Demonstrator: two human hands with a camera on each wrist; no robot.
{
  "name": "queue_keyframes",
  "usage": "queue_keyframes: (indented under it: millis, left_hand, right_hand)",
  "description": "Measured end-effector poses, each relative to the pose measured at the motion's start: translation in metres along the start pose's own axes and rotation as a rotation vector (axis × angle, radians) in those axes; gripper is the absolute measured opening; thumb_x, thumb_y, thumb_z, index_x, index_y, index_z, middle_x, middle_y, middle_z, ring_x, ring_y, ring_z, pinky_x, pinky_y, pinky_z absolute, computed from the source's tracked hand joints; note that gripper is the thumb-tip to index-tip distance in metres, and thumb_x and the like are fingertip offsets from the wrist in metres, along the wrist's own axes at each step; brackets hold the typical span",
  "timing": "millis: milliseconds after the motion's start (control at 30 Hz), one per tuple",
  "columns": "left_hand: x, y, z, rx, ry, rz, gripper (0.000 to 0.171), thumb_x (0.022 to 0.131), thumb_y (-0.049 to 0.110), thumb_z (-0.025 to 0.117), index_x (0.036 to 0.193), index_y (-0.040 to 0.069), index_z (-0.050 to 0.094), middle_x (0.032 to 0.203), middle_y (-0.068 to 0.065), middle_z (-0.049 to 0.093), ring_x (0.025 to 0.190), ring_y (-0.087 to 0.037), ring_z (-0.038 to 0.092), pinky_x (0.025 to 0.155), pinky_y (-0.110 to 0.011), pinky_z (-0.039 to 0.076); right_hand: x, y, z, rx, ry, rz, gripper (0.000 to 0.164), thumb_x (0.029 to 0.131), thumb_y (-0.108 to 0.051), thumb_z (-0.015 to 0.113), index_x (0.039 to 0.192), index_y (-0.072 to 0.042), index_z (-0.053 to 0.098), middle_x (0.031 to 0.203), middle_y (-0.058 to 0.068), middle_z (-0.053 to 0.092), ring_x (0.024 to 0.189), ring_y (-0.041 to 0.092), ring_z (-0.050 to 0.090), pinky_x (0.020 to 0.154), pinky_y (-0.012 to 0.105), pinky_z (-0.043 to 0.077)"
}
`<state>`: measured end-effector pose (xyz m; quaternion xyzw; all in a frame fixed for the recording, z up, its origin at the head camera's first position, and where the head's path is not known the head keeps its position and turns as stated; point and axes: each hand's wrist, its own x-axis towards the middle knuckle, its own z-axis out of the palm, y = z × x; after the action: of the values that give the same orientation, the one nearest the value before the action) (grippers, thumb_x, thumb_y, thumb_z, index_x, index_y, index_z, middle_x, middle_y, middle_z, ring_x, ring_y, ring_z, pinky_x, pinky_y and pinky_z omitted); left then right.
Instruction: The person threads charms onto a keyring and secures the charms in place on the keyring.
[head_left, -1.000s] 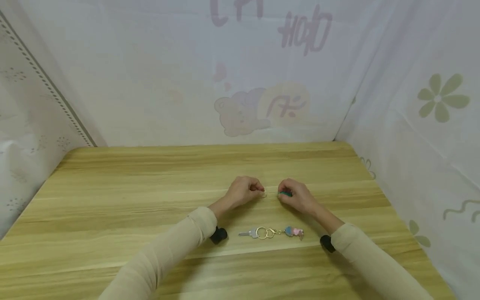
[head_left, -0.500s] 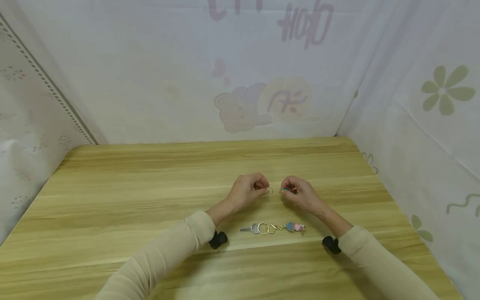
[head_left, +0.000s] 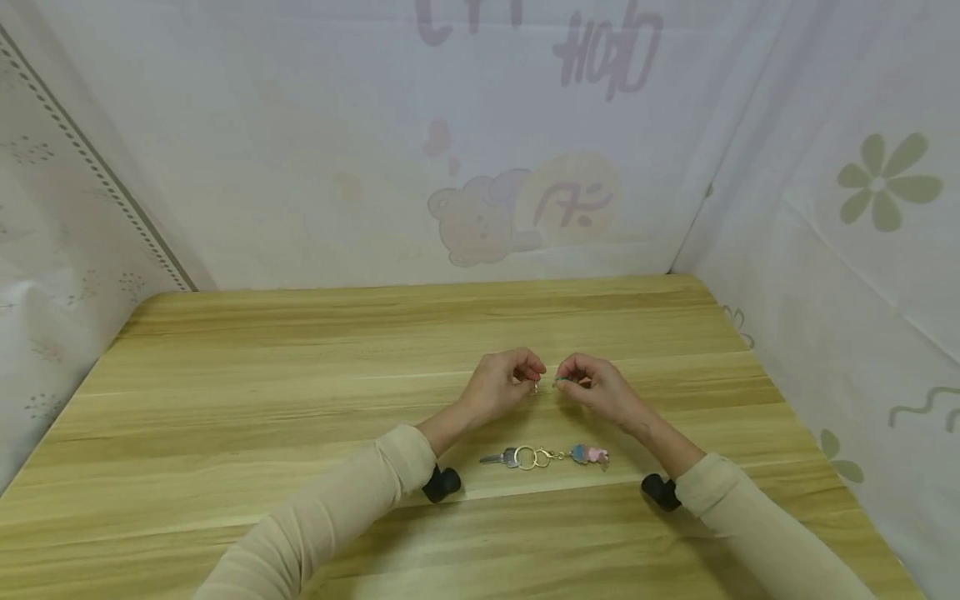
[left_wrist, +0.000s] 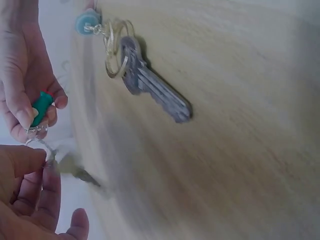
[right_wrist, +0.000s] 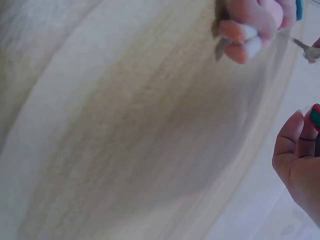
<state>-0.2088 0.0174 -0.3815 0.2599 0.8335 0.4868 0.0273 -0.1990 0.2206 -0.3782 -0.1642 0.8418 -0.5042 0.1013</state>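
Observation:
In the head view my left hand (head_left: pixel 495 385) and right hand (head_left: pixel 603 392) face each other closely above the table. My left thumb and fingertips pinch a small metal ring (left_wrist: pixel 42 143), from which a blurred key (left_wrist: pixel 75 170) hangs. A small green charm (left_wrist: pixel 42 107) with red bits is pinched in my right fingers. Fine metal links at its end meet the ring in the left wrist view; whether they are joined I cannot tell. Nearer me lies another key (head_left: pixel 501 457) on a gold key ring (head_left: pixel 525 457), with a blue and pink charm (head_left: pixel 588 454).
The wood-grain table (head_left: pixel 262 400) reaches back to a printed cloth wall (head_left: pixel 300 167). Another cloth wall (head_left: pixel 840 292) rises on the right. Black wrist cameras hang beneath both forearms, on either side of the keychain on the table.
My left hand has shifted slightly right, closing some of the gap to my right hand. The pinched ring has turned in the left fingers. The keychain still lies on the table.

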Motion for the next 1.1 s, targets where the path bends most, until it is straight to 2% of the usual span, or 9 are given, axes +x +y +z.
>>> queue_keyframes:
  millis: [300,500,633,733,933,1100]
  left_hand:
    - [-0.002,0.0045,-0.0021,0.024,0.031,-0.008,0.005,0.082,0.001,0.069,0.086,0.005,0.069,0.083,-0.004,0.071,0.076,-0.012,0.066,0.068,-0.017,0.05]
    - [-0.0015,0.0057,-0.0054,0.121,0.012,-0.004,0.004,0.085,0.006,0.067,0.086,0.009,0.069,0.087,0.001,0.07,0.081,-0.01,0.065,0.068,-0.018,0.05]
    - [-0.0009,0.0064,-0.0065,0.148,-0.009,0.021,0.004,0.086,0.007,0.066,0.088,0.011,0.068,0.089,0.0,0.069,0.085,-0.011,0.064,0.069,-0.017,0.05]
    - [-0.001,0.0067,-0.0068,0.117,-0.02,0.021,0.006,0.085,0.004,0.067,0.091,0.007,0.068,0.091,-0.003,0.07,0.086,-0.013,0.065,0.07,-0.017,0.051]
    - [-0.0017,0.0096,-0.0075,0.035,-0.019,-0.02,0.014,0.082,-0.003,0.068,0.096,-0.002,0.064,0.091,-0.011,0.069,0.084,-0.018,0.068,0.071,-0.016,0.051]
    - [-0.0023,0.0105,-0.0084,0.058,0.004,-0.029,0.009,0.08,0.003,0.072,0.086,0.004,0.066,0.083,-0.006,0.07,0.075,-0.012,0.066,0.066,-0.014,0.05]
  right_hand:
    - [-0.0012,-0.0006,0.0008,-0.008,0.009,-0.021,0.007,0.09,-0.006,0.06,0.093,0.0,0.059,0.085,0.011,0.059,0.075,0.011,0.051,0.064,0.022,0.044]
    - [-0.0033,-0.0041,0.0006,-0.007,0.0,-0.017,0.007,0.091,-0.008,0.059,0.094,-0.002,0.059,0.087,0.012,0.06,0.076,0.012,0.052,0.066,0.024,0.045]
    - [-0.0035,-0.0039,-0.0002,0.004,-0.003,-0.019,0.007,0.092,-0.007,0.058,0.094,0.0,0.059,0.088,0.013,0.06,0.076,0.011,0.052,0.065,0.023,0.044]
    - [-0.0038,-0.0041,-0.0008,0.01,-0.004,-0.014,0.008,0.092,-0.007,0.058,0.095,0.0,0.059,0.088,0.013,0.06,0.077,0.012,0.052,0.065,0.024,0.045]
    - [-0.0042,-0.0051,-0.0019,0.011,0.004,-0.001,0.009,0.092,-0.009,0.059,0.094,0.0,0.059,0.088,0.015,0.06,0.077,0.012,0.053,0.066,0.024,0.045]
    - [-0.0042,-0.0042,-0.0028,0.011,0.008,-0.005,0.01,0.092,-0.009,0.06,0.094,0.0,0.06,0.088,0.017,0.06,0.077,0.011,0.053,0.066,0.024,0.046]
